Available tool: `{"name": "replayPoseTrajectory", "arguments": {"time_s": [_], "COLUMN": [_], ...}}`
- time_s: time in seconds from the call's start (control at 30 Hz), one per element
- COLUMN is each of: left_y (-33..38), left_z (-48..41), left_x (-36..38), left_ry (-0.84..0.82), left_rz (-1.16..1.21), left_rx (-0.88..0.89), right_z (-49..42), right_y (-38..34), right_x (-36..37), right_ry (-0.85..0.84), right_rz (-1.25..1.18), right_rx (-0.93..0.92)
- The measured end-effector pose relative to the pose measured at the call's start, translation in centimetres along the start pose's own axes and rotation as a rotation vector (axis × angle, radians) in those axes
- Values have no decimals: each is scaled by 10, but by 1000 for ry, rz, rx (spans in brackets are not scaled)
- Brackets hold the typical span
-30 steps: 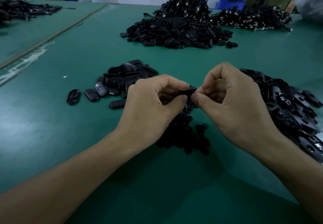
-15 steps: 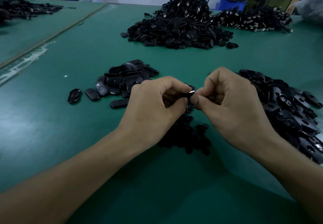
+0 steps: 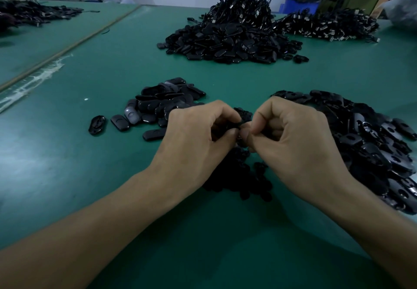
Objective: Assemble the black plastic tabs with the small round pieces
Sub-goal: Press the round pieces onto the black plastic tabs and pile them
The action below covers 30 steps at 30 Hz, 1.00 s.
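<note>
Both hands are curled up tight and meeting in the middle. The left hand [image 3: 198, 139] grips a black tab [image 3: 237, 124] between thumb and forefinger, and only a sliver of the tab pokes out past the knuckles. The right hand [image 3: 293, 139] pinches at the near end of that same tab with thumb and forefinger tips, the other fingers folded into the palm. There may be a round piece under those fingertips, but they cover the spot and it's too dark to tell.

Right below the hands, partly hidden by them, sits a low scatter of small round pieces [image 3: 243, 180] on the green table [image 3: 67, 153]. Just to the left is a small pile of tabs [image 3: 167, 103], with a few lying loose beside it and one single tab [image 3: 97, 124] off on its own at the far left end. On the right, near the right wrist, there's a much wider spread of tabs [image 3: 372, 144], hollow sides up on a lot of them.

Further back in the middle is a big heap of tabs [image 3: 225, 44] with a tangle of black cables [image 3: 243, 6] stacked on top, and another cable pile [image 3: 327, 25] to its right. A blue bin [image 3: 300, 2] stands behind that.
</note>
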<state>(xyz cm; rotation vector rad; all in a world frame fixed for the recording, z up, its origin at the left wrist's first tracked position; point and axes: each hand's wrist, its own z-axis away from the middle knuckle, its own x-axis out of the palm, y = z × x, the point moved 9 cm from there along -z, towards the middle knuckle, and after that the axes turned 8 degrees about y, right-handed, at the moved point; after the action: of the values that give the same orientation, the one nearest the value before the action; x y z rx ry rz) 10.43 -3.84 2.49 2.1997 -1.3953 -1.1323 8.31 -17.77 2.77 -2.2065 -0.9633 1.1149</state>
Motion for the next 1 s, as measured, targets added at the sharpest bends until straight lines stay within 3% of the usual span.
{"name": "replayPoseTrajectory", "arguments": {"time_s": [0.27,0.4,0.6,1.0], "left_y": [-9,-13,-23,-33], "left_z": [-1,-1,0,2], "left_x": [2,5,13,18], "left_ry": [-6,-28,-108,-159], "left_rz": [21,145,366,471], "left_rx": [-54,-114,-273,-409], "right_z": [1,-7,-8,-7], "right_y": [-4,3,18,25], "right_x": [5,-5,4,3], "right_ry": [-77,-8,-140,-139], "right_rz": [-48,2,-112,-152], "right_rx": [-22,-22,73,122]}}
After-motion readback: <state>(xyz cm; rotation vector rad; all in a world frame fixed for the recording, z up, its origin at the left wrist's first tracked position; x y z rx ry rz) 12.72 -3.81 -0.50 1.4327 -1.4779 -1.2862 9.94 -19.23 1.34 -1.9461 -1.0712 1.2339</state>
